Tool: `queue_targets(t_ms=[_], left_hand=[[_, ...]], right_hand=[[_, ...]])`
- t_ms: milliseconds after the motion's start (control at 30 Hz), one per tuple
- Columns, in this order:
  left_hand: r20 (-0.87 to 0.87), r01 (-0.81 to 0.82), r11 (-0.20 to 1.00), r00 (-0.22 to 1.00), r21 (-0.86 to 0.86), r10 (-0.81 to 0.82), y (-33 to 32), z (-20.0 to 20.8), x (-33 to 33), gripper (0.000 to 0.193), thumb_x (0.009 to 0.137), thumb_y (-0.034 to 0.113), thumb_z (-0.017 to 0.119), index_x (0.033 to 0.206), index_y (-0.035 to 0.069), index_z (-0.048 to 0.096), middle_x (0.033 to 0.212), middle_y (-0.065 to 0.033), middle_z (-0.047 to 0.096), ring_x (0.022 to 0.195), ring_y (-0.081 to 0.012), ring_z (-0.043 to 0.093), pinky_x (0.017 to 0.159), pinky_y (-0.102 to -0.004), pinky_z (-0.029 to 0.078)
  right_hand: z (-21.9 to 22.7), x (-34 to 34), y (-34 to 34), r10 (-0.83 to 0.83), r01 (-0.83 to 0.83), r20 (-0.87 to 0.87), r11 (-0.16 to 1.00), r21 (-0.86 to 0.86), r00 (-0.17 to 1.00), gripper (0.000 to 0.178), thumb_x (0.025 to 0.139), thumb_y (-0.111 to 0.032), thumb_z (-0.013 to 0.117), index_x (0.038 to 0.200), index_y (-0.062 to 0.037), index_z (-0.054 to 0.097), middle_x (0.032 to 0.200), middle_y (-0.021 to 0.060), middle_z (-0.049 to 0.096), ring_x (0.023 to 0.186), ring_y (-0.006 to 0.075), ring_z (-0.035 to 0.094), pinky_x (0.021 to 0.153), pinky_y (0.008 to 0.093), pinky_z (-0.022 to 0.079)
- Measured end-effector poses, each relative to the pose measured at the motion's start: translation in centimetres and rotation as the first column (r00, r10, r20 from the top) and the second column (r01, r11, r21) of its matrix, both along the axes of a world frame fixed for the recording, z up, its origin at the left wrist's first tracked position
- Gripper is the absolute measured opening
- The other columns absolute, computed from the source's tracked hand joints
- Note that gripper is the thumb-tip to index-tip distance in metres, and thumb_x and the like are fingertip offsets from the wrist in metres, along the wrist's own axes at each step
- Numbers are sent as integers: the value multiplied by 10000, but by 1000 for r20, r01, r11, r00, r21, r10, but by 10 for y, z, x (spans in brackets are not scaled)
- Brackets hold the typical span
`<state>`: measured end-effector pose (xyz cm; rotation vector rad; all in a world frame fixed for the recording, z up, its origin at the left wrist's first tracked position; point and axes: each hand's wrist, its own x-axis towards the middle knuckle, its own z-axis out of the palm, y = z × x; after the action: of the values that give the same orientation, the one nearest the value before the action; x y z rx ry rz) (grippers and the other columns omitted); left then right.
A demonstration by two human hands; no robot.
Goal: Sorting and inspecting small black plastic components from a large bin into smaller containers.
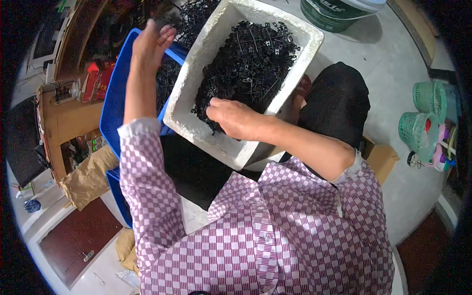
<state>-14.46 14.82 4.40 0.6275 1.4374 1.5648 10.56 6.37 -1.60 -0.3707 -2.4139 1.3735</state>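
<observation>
A white foam box [189, 78] sits tilted in front of me, holding a heap of small black plastic parts [250, 64]. Inside it, at the near edge of the heap, is my right hand [236, 118], its fingers curled together. What they grip, if anything, is hidden. Further left, my left hand [152, 44] is raised over a blue plastic crate [112, 98], fingers stretched and somewhat apart with nothing seen in them. More black parts [167, 78] lie in that crate, partly covered by my arm and the foam box.
A dark green bucket [329, 14] stands beyond the box. Green baskets [418, 132] are at the right. On the left are a wooden cabinet [69, 118], a red bag [98, 81] and crumpled brown paper [91, 177]. A cardboard box [381, 164] lies by my right elbow.
</observation>
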Motion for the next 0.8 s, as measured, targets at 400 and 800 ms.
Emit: queue_targets(t_ms=[400, 800], left_hand=[[-37, 164, 930, 982, -329, -187, -71, -24, 54, 300, 859, 262, 551, 1039, 26, 512, 894, -66, 589, 818, -159, 585, 683, -275, 479], [-709, 141, 912, 588, -385, -390, -156, -82, 149, 189, 812, 181, 616, 895, 41, 519, 810, -12, 554, 711, -86, 513, 601, -239, 434]], right_hand=[[38, 30, 114, -668, 608, -129, 729, -314, 733, 227, 827, -133, 553, 1024, -24, 525, 802, 56, 584, 682, 131, 581, 546, 234, 470], [-22, 2, 112, -753, 690, -28, 616, -381, 657, 254, 803, -140, 565, 1035, -42, 527, 790, 38, 581, 704, 106, 564, 551, 223, 445]])
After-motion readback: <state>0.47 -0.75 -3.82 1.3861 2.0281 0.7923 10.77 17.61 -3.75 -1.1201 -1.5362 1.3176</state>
